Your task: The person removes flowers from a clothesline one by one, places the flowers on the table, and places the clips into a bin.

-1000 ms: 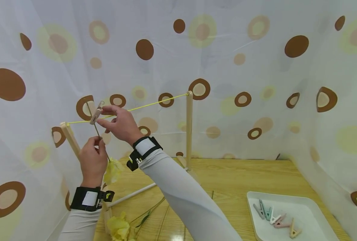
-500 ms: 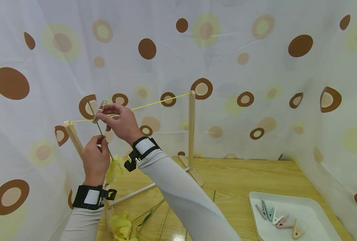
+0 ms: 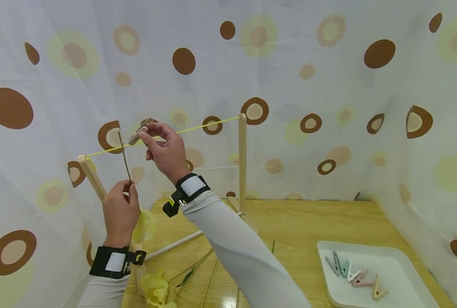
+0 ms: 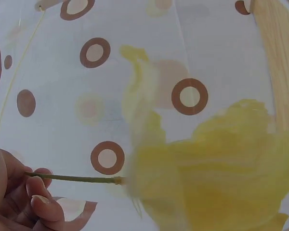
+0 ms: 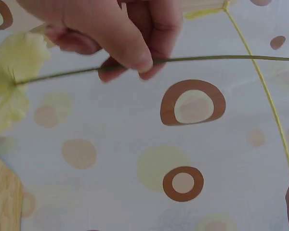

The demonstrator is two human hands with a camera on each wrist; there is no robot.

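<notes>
My left hand (image 3: 120, 207) pinches the stem of a yellow flower (image 3: 144, 226), whose bloom hangs downward below the fingers. The bare stem end (image 3: 126, 160) rises across a yellow string (image 3: 191, 128) stretched between two wooden posts. My right hand (image 3: 167, 149) holds a beige-brown clothespin (image 3: 137, 134) between thumb and fingers, at the string and just right of the stem, apart from it. Close up in the left wrist view, the ruffled bloom (image 4: 216, 178) fills the right side. The right wrist view shows the left fingertips (image 5: 142, 65) on the stem; the clothespin is out of that view.
A white tray (image 3: 405, 278) at the right holds several pastel clothespins (image 3: 361, 280). Another yellow flower (image 3: 154, 288) lies on the wooden table (image 3: 298, 226) with loose stems. The left post (image 3: 92, 177) and right post (image 3: 242, 167) are joined low by a white bar (image 3: 174, 244).
My right hand has drawn the clothespin up and to the right, off the spot where it overlapped the stem and string. The left hand keeps its pinch, with the stem now more upright.
</notes>
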